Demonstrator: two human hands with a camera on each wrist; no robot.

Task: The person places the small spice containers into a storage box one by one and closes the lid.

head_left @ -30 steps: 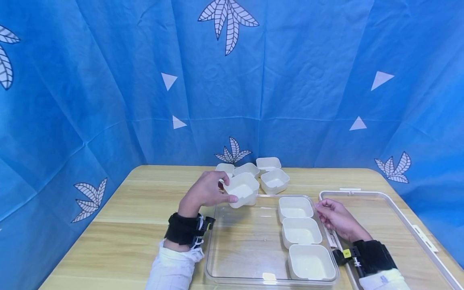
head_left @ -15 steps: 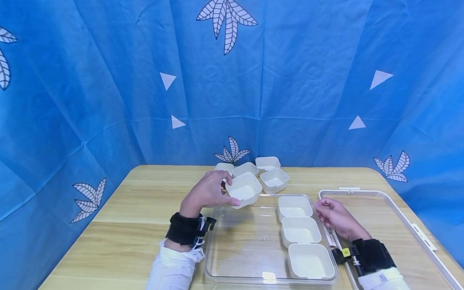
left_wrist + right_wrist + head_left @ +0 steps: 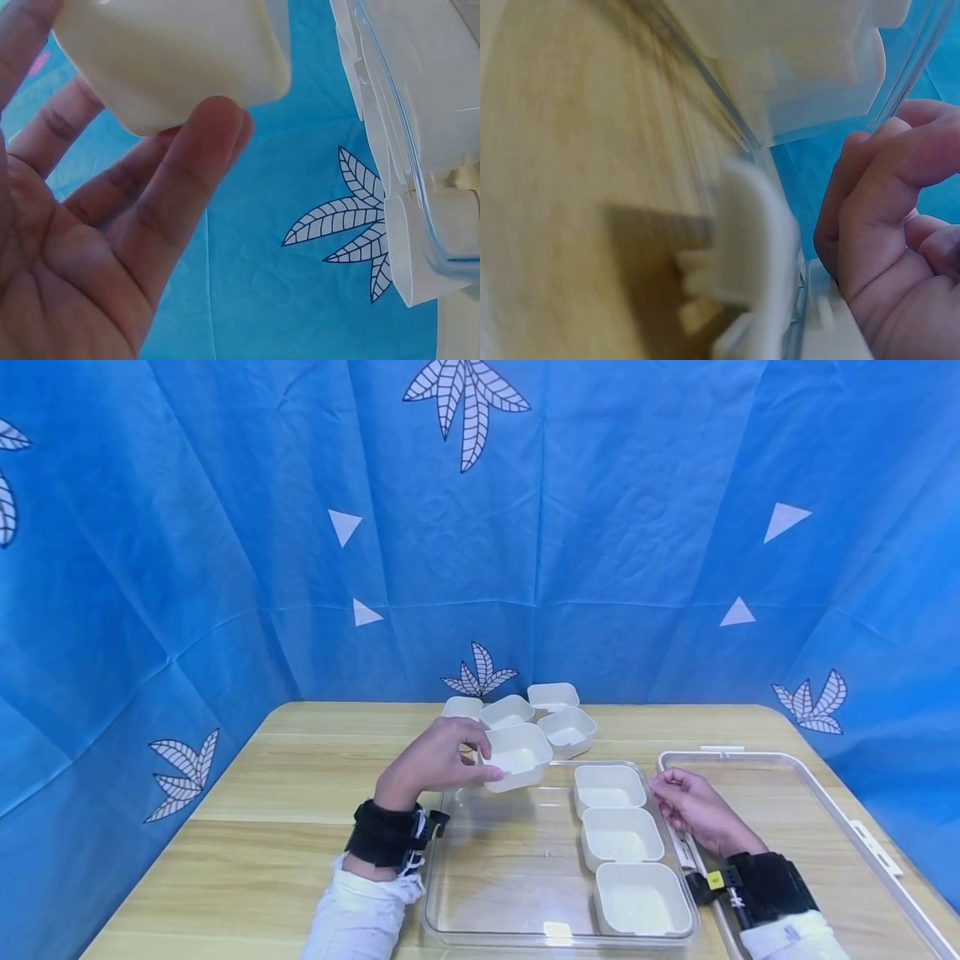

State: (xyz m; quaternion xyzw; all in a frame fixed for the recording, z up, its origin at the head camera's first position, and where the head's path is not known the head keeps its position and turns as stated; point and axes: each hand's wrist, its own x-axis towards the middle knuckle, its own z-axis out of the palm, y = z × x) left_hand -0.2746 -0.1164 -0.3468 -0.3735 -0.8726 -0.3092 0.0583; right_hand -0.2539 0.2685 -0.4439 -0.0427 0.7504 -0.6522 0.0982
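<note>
Off-white square plastic cup (image 3: 517,753), smooth, round-cornered, pinched in left hand (image 3: 435,758) above far left of clear rectangular plastic box (image 3: 502,877). Three matching off-white cups (image 3: 622,837) line box's right side. Right hand (image 3: 697,812), fingers curled, pinches its right rim. Beyond, more off-white cups (image 3: 567,732), partly blocked by left hand. Right: white-edged clear panel (image 3: 810,852). Pale wood-grain table (image 3: 255,835); creased blue cloth (image 3: 615,527) behind.

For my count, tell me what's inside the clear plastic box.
Three white tubs stand along the right side of the box, covering whatever lies beneath. The left hand hides the far left corner.
</note>
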